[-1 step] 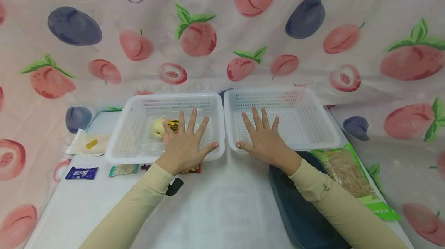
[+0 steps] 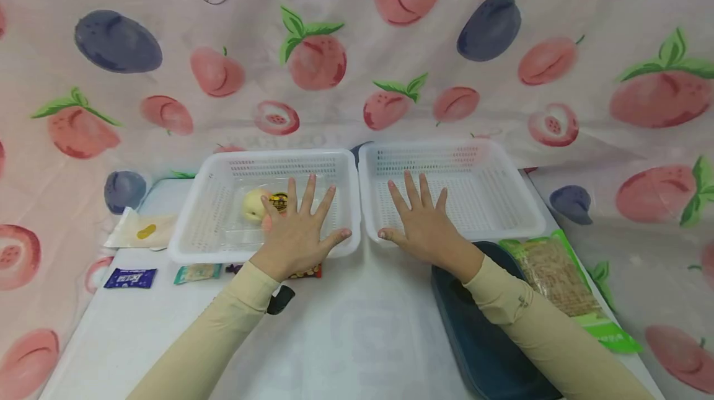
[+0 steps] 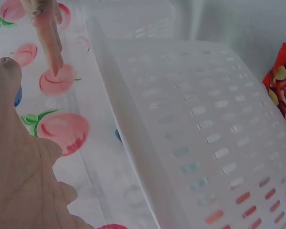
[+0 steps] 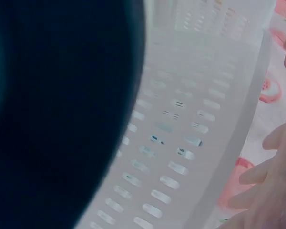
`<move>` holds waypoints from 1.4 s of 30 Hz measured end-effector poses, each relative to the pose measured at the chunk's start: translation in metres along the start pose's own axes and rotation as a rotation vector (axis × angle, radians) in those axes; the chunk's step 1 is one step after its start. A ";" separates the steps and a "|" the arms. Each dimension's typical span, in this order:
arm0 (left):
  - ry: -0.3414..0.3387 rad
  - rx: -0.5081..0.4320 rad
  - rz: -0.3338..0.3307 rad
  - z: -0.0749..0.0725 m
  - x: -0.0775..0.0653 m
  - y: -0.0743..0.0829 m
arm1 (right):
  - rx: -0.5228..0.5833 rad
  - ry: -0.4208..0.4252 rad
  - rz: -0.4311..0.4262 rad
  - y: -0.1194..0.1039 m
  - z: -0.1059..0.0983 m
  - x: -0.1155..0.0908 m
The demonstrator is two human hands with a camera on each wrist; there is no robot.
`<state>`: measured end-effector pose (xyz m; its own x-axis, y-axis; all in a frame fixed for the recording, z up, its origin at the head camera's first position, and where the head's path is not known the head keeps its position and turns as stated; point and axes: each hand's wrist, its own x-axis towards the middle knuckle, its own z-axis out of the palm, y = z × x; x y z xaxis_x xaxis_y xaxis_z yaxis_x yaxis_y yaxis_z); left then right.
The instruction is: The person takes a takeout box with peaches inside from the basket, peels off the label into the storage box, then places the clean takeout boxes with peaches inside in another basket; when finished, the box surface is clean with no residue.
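In the head view my left hand (image 2: 298,235) is spread above the front right part of a white perforated basket (image 2: 184,226). In that basket a pale yellow round fruit (image 2: 253,204) lies in a clear plastic container, partly covered by my fingers. My right hand (image 2: 426,226), fingers also spread, hovers over the front left of a second white basket (image 2: 491,208). Neither hand holds anything. The left wrist view shows my left hand (image 3: 19,167) beside a basket's side wall (image 3: 181,124); the right wrist view shows my right hand (image 4: 271,186) likewise.
A dark blue tray (image 2: 460,325) sits under my right forearm, with a green-edged bag (image 2: 558,276) to its right. Left of centre lie a purple packet (image 2: 131,278), a teal packet (image 2: 198,273), a white packet (image 2: 128,232) and a red snack packet (image 3: 283,86).
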<state>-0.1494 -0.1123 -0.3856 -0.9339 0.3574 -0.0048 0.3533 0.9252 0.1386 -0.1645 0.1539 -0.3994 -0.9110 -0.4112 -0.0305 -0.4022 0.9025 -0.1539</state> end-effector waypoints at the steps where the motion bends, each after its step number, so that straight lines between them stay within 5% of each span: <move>1: -0.001 -0.004 0.001 0.000 0.000 0.000 | -0.002 -0.004 0.003 -0.001 0.000 0.000; 10: -0.041 -0.019 -0.023 0.001 -0.006 -0.002 | -0.034 -0.001 0.022 -0.004 -0.003 -0.001; 16: -0.005 -0.002 -0.030 -0.004 -0.010 -0.004 | -0.017 0.019 0.016 -0.002 -0.009 0.001; 19: 0.048 -0.066 -0.023 -0.006 -0.014 -0.006 | 0.003 0.027 0.012 -0.002 -0.014 0.001; 26: 0.363 -0.503 -0.055 -0.006 -0.034 -0.006 | 0.166 0.047 -0.003 -0.012 -0.031 0.009; 30: 0.472 -0.734 -0.105 -0.002 -0.047 -0.004 | 0.283 0.048 0.004 -0.023 -0.038 0.017; 33: 0.451 -0.902 -0.170 0.002 -0.054 -0.003 | 0.354 0.062 0.014 -0.032 -0.039 0.026; 37: 0.337 -1.107 -0.313 0.010 -0.061 -0.002 | 0.447 0.087 0.035 -0.045 -0.039 0.036; 42: 0.240 -1.253 -0.433 0.025 -0.066 -0.005 | 0.497 0.094 0.049 -0.059 -0.036 0.048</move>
<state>-0.0877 -0.1371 -0.4107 -0.9888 -0.0820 -0.1245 -0.1371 0.1728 0.9754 -0.1879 0.0858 -0.3564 -0.9413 -0.3357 0.0360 -0.2875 0.7411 -0.6067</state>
